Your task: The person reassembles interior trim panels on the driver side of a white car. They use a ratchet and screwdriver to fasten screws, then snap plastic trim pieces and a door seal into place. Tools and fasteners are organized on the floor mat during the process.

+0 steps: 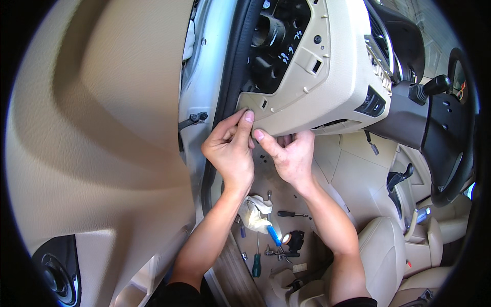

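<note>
A beige dashboard panel (pixel 302 97) fills the upper middle, its side end uncovered so dark metal with white handwritten marks shows through. At the panel's lower corner, beside the door frame, my left hand (pixel 231 146) pinches the edge between thumb and fingers. Close by on the right, my right hand (pixel 290 153) has its thumb on the panel's lower edge, while its other fingers curl underneath, partly hidden. Just above the left fingertips is a small rectangular slot (pixel 264 104) in the panel.
An open beige door (pixel 112 128) takes up the left. On the footwell floor lie a white cloth (pixel 255 212), a green-handled screwdriver (pixel 257 266), a dark screwdriver (pixel 291 214) and a ratchet (pixel 281 253). The steering wheel (pixel 458 153) and seat (pixel 381 250) stand to the right.
</note>
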A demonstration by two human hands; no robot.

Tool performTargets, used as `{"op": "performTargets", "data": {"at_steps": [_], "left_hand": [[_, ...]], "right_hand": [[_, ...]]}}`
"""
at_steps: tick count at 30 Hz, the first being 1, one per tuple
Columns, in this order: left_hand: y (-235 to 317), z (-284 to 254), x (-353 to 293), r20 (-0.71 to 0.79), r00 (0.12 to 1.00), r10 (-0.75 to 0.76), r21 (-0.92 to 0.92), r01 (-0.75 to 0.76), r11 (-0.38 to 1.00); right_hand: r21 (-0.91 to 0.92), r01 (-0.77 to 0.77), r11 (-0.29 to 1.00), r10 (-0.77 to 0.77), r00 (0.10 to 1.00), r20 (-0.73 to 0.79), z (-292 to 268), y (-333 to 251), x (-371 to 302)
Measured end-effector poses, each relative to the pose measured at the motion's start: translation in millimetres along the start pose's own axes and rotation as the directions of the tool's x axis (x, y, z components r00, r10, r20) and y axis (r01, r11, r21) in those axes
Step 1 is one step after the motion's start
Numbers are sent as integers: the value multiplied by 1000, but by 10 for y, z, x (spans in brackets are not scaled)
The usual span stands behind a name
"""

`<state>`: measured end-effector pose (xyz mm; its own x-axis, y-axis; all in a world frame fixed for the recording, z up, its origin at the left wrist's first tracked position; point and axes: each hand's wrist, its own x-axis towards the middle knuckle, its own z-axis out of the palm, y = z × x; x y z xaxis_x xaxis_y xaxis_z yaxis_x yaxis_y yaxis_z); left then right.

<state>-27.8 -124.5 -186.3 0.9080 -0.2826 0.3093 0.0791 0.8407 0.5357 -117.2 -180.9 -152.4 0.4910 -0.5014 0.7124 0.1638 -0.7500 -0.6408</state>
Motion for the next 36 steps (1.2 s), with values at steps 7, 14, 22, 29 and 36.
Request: {"op": "performTargets", "data": {"at_steps": [7,14,22,29,36], "left_hand": [[39,-98,50,116,993,1,82,-11,997],[25,-13,16,12,1000,1,66,-2,998],[-2,5,-25,-20,999,-40,15,41,999],[105,-27,-19,55,995,-86,12,85,996],[101,82,-63,-96,995,-41,112,51,992]], "right_hand": [[-3,18,1000,-18,1000,-3,-15,23,7],[28,21,999,-21,1000,-3,0,6,4],[124,50,991,-53,998,21,4,-2,23],[59,42,997,-46,997,57,-45,-53,55],[-194,-67,979,110,970,219,-480,-147,84]]}}
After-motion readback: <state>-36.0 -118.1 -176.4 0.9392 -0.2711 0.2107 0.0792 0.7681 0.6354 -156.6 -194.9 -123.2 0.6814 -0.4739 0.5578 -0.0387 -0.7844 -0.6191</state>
